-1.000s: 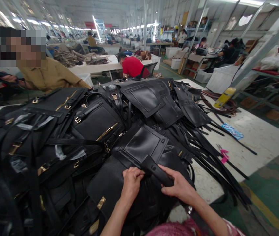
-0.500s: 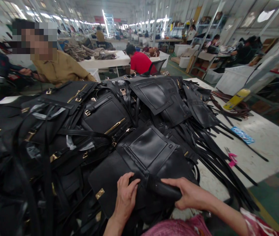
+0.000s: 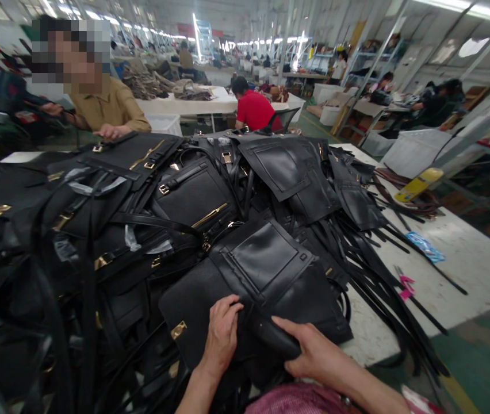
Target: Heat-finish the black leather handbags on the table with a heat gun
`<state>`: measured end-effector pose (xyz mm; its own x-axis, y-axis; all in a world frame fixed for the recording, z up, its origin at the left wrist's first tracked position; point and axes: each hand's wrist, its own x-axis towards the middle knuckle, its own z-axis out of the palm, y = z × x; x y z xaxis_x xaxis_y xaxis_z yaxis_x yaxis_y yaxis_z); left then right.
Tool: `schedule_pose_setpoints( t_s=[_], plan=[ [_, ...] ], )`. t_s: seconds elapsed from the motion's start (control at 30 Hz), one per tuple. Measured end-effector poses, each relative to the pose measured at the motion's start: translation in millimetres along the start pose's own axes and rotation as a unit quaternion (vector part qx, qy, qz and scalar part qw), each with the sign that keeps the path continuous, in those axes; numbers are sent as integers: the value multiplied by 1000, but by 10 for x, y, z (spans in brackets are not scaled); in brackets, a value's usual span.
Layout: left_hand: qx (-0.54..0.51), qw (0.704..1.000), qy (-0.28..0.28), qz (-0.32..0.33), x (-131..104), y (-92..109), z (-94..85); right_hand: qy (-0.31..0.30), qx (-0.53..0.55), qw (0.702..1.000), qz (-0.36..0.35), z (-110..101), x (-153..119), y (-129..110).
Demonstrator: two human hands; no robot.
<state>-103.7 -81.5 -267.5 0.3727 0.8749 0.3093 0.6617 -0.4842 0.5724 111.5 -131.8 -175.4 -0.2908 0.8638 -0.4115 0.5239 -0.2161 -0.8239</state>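
Note:
An unfinished black leather bag [image 3: 193,287] lies before me, with a stitched square pocket on one part and a gold clasp plate on its flap. My left hand [image 3: 222,328] is closed on the bag near its middle, fingertips pinching the leather by a fold. With fingers and thumb, my right hand [image 3: 309,348] grips the rounded lower edge of the same bag. The fingertips of both hands are partly hidden by the leather. Beneath and behind it lies a heap of similar black bags [image 3: 188,195] with gold buckles, zips and long straps.
On the right of the white table [image 3: 478,264] lie pink-handled snips [image 3: 406,286], a blue-and-white packet [image 3: 425,247], and a yellow bottle [image 3: 420,184]. Loose black straps [image 3: 383,287] trail over the table edge. Across the heap, a co-worker in tan [image 3: 107,109] rests a hand on the bags.
My right hand has shifted slightly left and down along the bag's edge, and the fold there has turned. The co-worker's hand now shows on the heap. The view has tilted slightly.

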Motion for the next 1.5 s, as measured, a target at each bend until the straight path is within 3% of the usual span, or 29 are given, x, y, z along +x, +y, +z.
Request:
schedule_pose_setpoints(
  t_s=[0.13, 0.33, 0.5, 0.67, 0.9, 1.03, 1.2, 1.5],
  plan=[
    [-14, 1000, -1, -10, -2, -14, -14, 62, 82, 995, 18, -3, 66, 47],
    [-1, 1000, -7, -20, -30, -46, 15, -80, 160, 981, 82, -241, 118, 108],
    [1, 1000, 1, -12, -45, -88, 41, -82, 143, 982, 92, -243, 360, 1],
    [3, 1000, 7, -10, -40, -82, 28, -100, 117, 981, 115, -310, 327, 4],
    [2, 999, 17, -40, -37, -57, 13, -51, 109, 991, 51, -231, 624, -209],
    [25, 999, 22, -42, 17, 13, -24, 20, 136, 990, 32, -311, 442, -167],
    [97, 993, -44, -50, 192, 178, -52, -26, 144, 986, 80, -301, 137, -11],
    [92, 993, -67, -21, 234, 203, -86, -15, 135, 987, 86, -240, 37, 28]
  ],
)
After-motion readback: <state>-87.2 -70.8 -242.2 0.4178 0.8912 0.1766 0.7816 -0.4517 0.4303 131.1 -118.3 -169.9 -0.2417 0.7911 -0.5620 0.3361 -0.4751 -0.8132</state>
